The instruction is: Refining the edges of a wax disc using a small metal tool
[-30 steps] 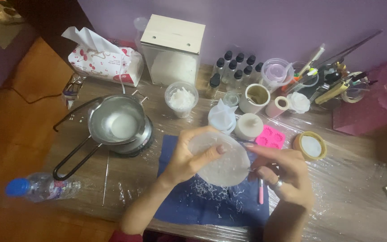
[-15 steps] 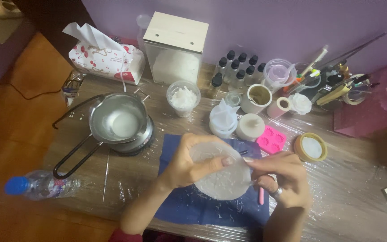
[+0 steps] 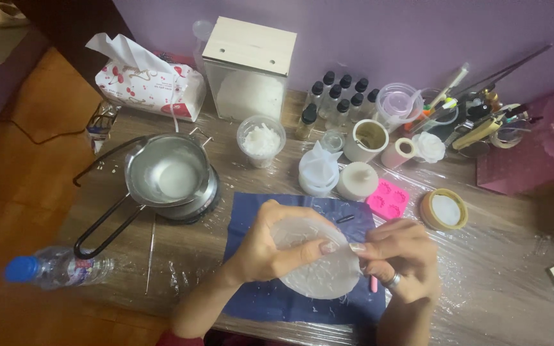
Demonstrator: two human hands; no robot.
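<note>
1. Over the dark blue cloth [image 3: 290, 301], in the head view, both hands hold one translucent round disc [image 3: 318, 272], which looks like a thin slab of wax or a soft silicone mould; I cannot tell which.
2. The left hand [image 3: 270, 247] is closed around the disc's left and upper edge, thumb on top. The right hand [image 3: 399, 256], with a ring on one finger, pinches the right edge with narrow fingertips.
3. My judgement of handling: the disc seems light and thin, perhaps a little bendable, and likely smooth and slippery. It may crack if bent too much, so holding at two opposite edges, as now, seems sensible.
4. Packages by place: a tissue pack [image 3: 149, 86], white with red pattern, lies at the far left of the bench [image 3: 514, 282]. A box with pale wooden lid [image 3: 248, 67] stands in the far middle. Small dark-capped bottles [image 3: 338, 102] stand to its right.
5. Near the hands: a metal pot [image 3: 168, 173] on a burner, a clear cup of white flakes [image 3: 261, 141], a pink mould [image 3: 388, 200], and a plastic water bottle with blue cap [image 3: 52, 269] at the near left.
</note>
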